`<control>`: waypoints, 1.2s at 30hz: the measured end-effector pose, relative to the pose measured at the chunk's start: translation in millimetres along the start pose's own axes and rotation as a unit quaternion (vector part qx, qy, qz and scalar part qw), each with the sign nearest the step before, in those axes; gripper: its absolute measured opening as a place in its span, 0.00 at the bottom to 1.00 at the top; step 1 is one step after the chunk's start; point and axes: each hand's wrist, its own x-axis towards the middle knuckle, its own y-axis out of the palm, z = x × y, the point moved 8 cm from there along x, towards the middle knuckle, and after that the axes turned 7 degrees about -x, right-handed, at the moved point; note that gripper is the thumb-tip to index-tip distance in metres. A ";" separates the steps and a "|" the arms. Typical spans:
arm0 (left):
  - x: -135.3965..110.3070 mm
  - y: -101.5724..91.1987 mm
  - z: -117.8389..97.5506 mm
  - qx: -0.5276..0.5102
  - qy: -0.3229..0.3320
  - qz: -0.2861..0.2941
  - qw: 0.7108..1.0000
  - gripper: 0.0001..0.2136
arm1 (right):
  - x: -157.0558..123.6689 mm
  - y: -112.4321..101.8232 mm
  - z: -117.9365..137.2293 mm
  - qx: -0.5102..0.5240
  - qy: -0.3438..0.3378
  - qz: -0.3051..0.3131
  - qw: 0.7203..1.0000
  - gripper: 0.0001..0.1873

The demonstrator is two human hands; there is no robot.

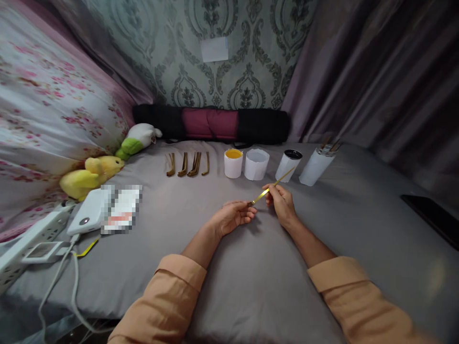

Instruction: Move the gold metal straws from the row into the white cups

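Observation:
A slim gold-coloured stick [264, 192] slants between my two hands above the grey sheet. My left hand [234, 216] pinches its lower, darker end between thumb and forefinger, the other fingers loosely curled. Higher up, my right hand [281, 200] is closed around the stick, whose thin tip points up toward the black-topped white cup [282, 173]. Beyond my hands stand a white cup with yellow inside [233, 168], a wider white cup [256, 168] and a tall white holder [312, 168] with several thin sticks in it. Bent gold-brown sticks [193, 165] lie in small groups to the left.
At the left are a power strip [34, 248], a white device [89, 212] with cables, and plush toys [89, 177]. A black and maroon roll [211, 123] lies along the wall. A dark flat device [428, 217] rests at the far right.

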 end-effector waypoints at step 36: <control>-1.1 -3.7 2.8 -0.009 -0.007 0.004 1.000 0.06 | 7.6 -21.8 -4.6 0.052 0.016 -0.053 0.997 0.16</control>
